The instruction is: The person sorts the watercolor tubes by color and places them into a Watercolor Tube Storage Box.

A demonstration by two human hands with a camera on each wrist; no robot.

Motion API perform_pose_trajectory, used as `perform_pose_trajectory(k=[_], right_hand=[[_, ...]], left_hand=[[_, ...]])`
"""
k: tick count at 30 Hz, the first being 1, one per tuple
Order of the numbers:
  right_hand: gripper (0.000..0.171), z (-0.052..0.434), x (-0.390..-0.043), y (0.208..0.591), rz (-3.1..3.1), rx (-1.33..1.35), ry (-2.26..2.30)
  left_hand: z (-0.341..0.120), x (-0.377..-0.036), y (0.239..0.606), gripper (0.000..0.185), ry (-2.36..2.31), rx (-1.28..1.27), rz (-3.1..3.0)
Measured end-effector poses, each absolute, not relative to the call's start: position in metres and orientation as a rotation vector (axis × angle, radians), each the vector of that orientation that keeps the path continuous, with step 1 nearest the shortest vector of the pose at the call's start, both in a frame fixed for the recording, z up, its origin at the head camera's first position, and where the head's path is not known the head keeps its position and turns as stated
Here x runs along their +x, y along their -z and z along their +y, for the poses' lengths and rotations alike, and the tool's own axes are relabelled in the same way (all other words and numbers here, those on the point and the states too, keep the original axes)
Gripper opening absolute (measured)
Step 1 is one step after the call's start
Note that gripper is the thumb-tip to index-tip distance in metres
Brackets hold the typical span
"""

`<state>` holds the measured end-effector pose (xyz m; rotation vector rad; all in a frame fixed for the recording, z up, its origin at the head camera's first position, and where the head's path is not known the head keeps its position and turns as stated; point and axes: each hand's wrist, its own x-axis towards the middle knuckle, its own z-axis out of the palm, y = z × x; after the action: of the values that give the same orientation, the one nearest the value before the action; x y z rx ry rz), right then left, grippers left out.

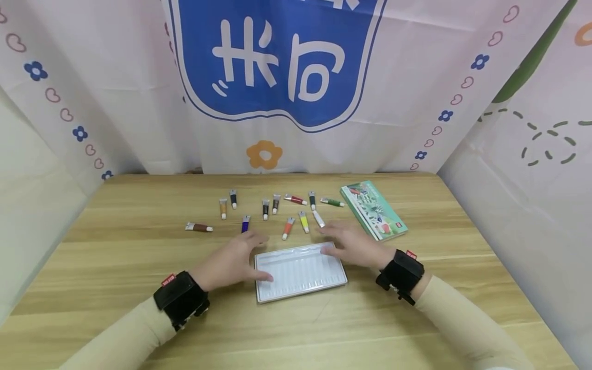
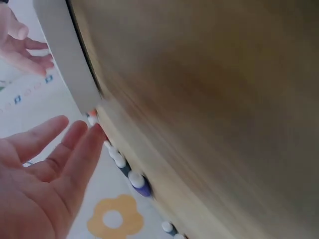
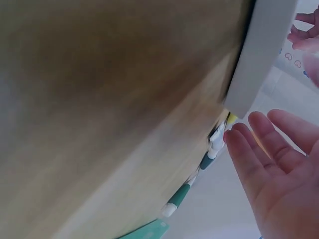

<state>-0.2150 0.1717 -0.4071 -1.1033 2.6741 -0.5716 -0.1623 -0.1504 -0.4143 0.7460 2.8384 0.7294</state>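
Observation:
A shallow white plastic tray (image 1: 300,272) with ridged slots lies on the wooden table, turned slightly. At its left end is my left hand (image 1: 231,262), fingers spread and the thumb over the tray's edge. My right hand (image 1: 358,245) is by the back right corner, its thumb also above the rim. Both wrist views show loosely extended fingers beside the tray's pale side wall (image 2: 65,55); whether they touch it I cannot tell. Just behind lie small paint tubes: a purple-blue one (image 1: 245,224) near the left fingers, a white one (image 1: 318,219) near the right.
Farther back several more tubes lie scattered, among them a yellow tube (image 1: 303,222), an orange tube (image 1: 288,228) and a green tube (image 1: 332,202). A brown tube (image 1: 199,227) lies off left. The green printed box (image 1: 373,209) is at the back right, before a hanging cloth (image 1: 314,149).

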Motion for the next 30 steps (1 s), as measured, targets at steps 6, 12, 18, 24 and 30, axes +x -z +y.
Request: perform_pose_trajectory(k=[6, 12, 18, 24, 30], right_hand=[[0.079, 0.170, -0.205, 0.409, 2.591, -1.116, 0.557], [0.109, 0.177, -0.190, 0.415, 2.494, -1.163, 0.562], [0.110, 0.182, -0.185, 0.417, 2.490, -1.115, 0.590], [0.108, 0.182, -0.183, 0.417, 2.499, -1.117, 0.610], [0.108, 0.177, -0.185, 0.420, 2.500, -1.117, 0.642]], left_hand=[[-0.149, -0.146, 0.413, 0.115, -0.643, 0.879, 2.811], [-0.148, -0.140, 0.416, 0.115, -0.603, 0.938, 2.760], [-0.147, -0.148, 0.417, 0.114, -0.605, 0.964, 2.718], [-0.155, -0.155, 0.420, 0.104, -0.647, 0.962, 2.674], [-0.176, -0.164, 0.415, 0.073, -0.735, 0.914, 2.702]])
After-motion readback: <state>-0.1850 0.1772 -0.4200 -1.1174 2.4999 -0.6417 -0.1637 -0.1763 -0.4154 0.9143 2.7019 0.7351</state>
